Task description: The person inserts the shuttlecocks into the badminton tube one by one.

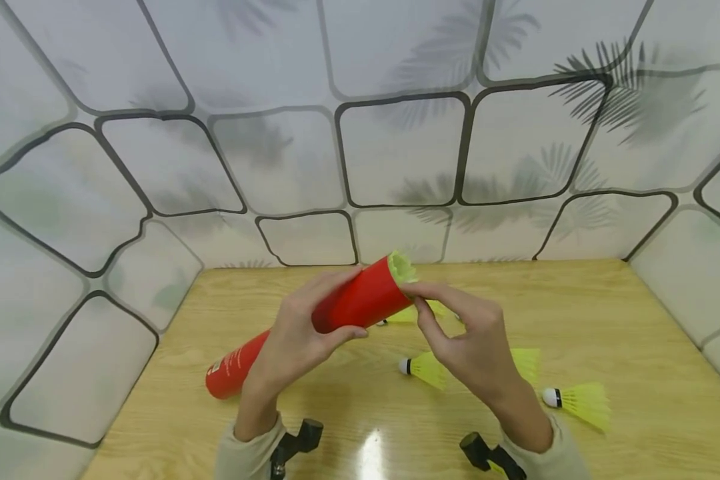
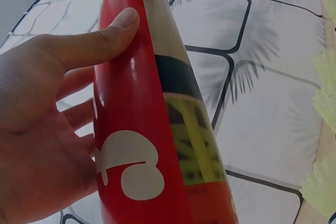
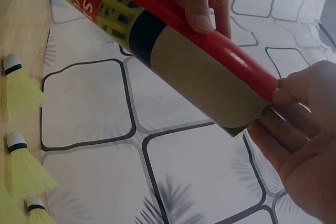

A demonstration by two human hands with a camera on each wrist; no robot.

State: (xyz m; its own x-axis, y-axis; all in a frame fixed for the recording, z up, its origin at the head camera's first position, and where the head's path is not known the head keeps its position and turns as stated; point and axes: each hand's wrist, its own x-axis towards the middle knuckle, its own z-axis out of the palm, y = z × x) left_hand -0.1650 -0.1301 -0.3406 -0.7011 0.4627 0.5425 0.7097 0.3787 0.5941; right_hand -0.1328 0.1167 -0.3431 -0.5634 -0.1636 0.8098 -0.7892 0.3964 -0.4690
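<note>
Tube (image 1: 367, 295), red, tilted: L hand (image 1: 299, 333) curls round it. R hand (image 1: 469, 337), almost closed, at top end w/ yellow birdie (image 1: 401, 268); can't tell what's pinched.

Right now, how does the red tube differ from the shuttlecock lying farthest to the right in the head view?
The red tube is a long cylinder; the shuttlecock is much smaller, with a flared yellow skirt. The left hand grips the tube, while the shuttlecock lies on the table. Both show some white.
</note>
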